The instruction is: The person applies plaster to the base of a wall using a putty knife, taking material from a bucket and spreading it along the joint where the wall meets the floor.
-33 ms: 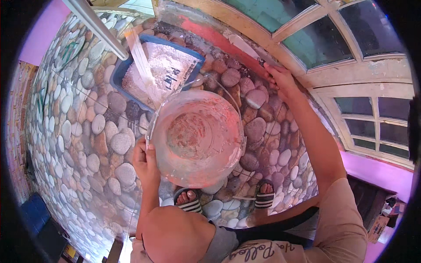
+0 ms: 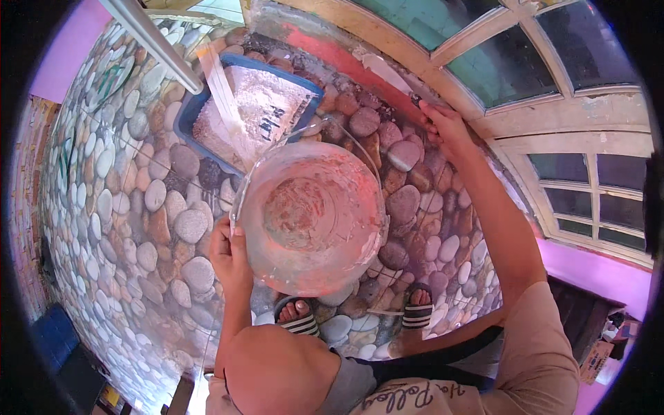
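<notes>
A large round bucket (image 2: 360, 225), its inside smeared grey and reddish and a crusty residue on its bottom, is tilted so that its mouth faces up at me. My left hand (image 2: 232, 256) grips the left side of its rim. Farther out on the right, my right hand (image 2: 446, 128) is closed round the dark handle of a trowel (image 2: 385, 73). The pale blade lies along the red strip (image 2: 328, 55) at the foot of the wall. A thin wire handle arches over the bucket's far side.
Beyond the bucket stands a blue tray (image 2: 187, 124) of pale powder (image 2: 266, 90), with a flat wooden stick (image 2: 221, 97) lying across it. A metal pole (image 2: 155, 45) reaches in at upper left. Framed glass panes (image 2: 505, 69) flank the right. Pebble-patterned flooring (image 2: 138, 228) surrounds my sandalled feet.
My right hand and the trowel have shifted very slightly right and nearer along the wall. The bucket and my left hand look unmoved.
</notes>
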A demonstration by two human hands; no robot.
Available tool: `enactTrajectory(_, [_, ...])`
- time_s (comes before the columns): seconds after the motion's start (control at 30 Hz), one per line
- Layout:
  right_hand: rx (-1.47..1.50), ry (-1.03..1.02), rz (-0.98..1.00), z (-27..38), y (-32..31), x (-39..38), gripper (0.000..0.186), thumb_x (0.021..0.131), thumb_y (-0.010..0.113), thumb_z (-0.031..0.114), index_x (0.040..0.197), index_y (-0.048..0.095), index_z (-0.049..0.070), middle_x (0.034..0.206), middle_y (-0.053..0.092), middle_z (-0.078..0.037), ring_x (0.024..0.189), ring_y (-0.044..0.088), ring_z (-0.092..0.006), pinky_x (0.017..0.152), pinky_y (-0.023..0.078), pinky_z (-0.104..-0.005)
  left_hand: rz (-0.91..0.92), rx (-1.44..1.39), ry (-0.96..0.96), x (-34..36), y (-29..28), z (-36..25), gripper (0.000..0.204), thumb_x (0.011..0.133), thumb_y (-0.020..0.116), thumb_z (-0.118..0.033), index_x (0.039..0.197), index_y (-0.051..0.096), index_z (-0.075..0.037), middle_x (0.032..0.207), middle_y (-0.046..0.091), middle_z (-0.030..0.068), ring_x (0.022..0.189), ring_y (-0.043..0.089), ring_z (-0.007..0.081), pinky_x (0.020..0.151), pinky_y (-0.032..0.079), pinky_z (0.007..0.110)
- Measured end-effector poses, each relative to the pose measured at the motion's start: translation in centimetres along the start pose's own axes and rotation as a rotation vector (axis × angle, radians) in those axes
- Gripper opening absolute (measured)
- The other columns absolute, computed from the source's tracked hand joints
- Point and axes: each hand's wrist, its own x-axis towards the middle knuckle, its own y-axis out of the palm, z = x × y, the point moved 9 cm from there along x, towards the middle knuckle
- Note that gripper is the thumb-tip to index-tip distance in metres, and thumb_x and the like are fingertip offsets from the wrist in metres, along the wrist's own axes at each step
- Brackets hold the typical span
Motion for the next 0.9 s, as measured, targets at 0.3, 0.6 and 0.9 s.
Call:
enactTrajectory(0.3, [-0.103, -0.010, 0.007, 0.6, 1.6, 0.5, 0.031, 0.089, 0.069, 0.038, 0.093, 0.065, 0.008, 0.075, 0.053, 0.004, 0.057, 0.041, -0.0036, 0.046, 0.029, -0.0203, 0.022, 0.046, 0.025, 0.5, 0.5, -0.7, 0.020, 0.098, 0.054, -0.011, 0.080, 0.047, -0.003, 0.109, 0.060, 0.0093, 0.088, 0.051, 0.0092, 0.079, 0.042, 0.024])
enactTrajectory(0.6, [-0.064, -0.029, -0.121, -2.8, -1.9, -0.5, 0.030, 0.089, 0.071, 0.036, 0.096, 0.065, 0.008, 0.077, 0.055, 0.004, 0.056, 0.040, -0.0028, 0.044, 0.027, -0.0193, 0.021, 0.080, 0.047, 0.1, 0.7, -0.7, 0.019, 0.098, 0.053, -0.010, 0.080, 0.047, -0.003, 0.108, 0.061, 0.0084, 0.088, 0.050, 0.0089, 0.080, 0.042, 0.024])
enactTrajectory(0.9, [-0.122, -0.163, -0.033, -0.1, 2.2, 2.1, 0.031, 0.089, 0.069, 0.038, 0.098, 0.066, 0.008, 0.077, 0.055, 0.004, 0.055, 0.040, -0.0034, 0.043, 0.028, -0.0199, 0.017, 0.091, 0.030, 0.4, 0.3, -0.4, 0.020, 0.098, 0.054, -0.010, 0.080, 0.047, -0.004, 0.112, 0.060, 0.0082, 0.090, 0.050, 0.0081, 0.080, 0.042, 0.024])
